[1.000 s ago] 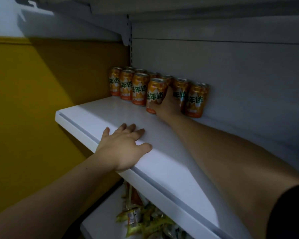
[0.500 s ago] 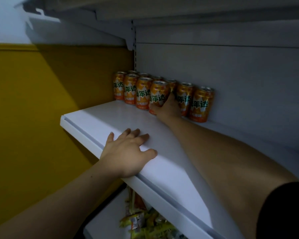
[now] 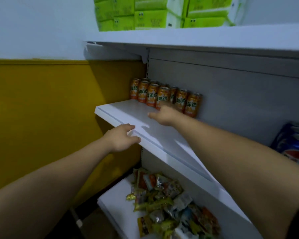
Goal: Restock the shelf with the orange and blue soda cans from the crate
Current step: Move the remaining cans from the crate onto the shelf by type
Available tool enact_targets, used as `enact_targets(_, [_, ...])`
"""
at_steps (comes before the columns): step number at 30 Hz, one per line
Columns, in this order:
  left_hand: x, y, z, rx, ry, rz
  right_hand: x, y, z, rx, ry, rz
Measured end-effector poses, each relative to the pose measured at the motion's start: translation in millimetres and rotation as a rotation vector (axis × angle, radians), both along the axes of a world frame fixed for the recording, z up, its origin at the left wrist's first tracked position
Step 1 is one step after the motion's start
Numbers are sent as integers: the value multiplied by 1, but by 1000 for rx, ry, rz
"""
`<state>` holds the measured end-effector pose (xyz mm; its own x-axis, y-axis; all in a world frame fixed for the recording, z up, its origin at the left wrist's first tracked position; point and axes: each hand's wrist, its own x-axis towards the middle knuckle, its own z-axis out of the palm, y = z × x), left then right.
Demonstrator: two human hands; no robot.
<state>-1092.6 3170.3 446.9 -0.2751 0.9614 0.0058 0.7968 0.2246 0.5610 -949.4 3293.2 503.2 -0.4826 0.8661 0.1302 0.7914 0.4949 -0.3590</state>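
Currently, the single head view faces a white middle shelf (image 3: pixel 121 109) mounted on a grey back panel (image 3: pixel 240 104), with a yellow wall (image 3: pixel 41 109) to its left. The orange soda cans (image 3: pixel 160 99) stand upright at the far left end of this shelf. They are packed touching one another in a line that runs along the back panel, and the tops of more cans show behind the leftmost ones. The right hand (image 3: pixel 164 115) reaches across the shelf surface and lies just in front of the cans, covering the base of one near the middle of the line. Its thumb is spread out to the left and its fingers are loosely extended toward the cans, closed around nothing. The blur does not allow a reading of whether the fingertips touch a can. The left hand (image 3: pixel 121 137) rests on the front edge of the same shelf, well apart from the cans. Its fingers lie straight on the top surface and its thumb lies along the front lip. An upper shelf (image 3: pixel 197 37) carries stacked green packs (image 3: pixel 145 12). A lower shelf (image 3: pixel 114 200) holds a loose pile of snack packets (image 3: pixel 162 200). At the right edge, a blue pack (image 3: pixel 293 145) with a round red, white and blue mark shows above the right forearm, and its contents cannot be identified.
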Motion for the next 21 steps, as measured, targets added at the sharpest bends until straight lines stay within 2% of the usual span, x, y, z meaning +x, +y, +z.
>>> enact_targets(6, [-27, -125, -23, -86, 59, 138, -49, -106, -11, -13, -90, 236])
enact_targets(12, [-60, -260, -74, -203, 40, 336, -114, -202, -64, -169, -186, 483])
enact_targets(21, [-104, -412, -169, -381, -264, 655, -202, -302, -173, -311, -393, 707])
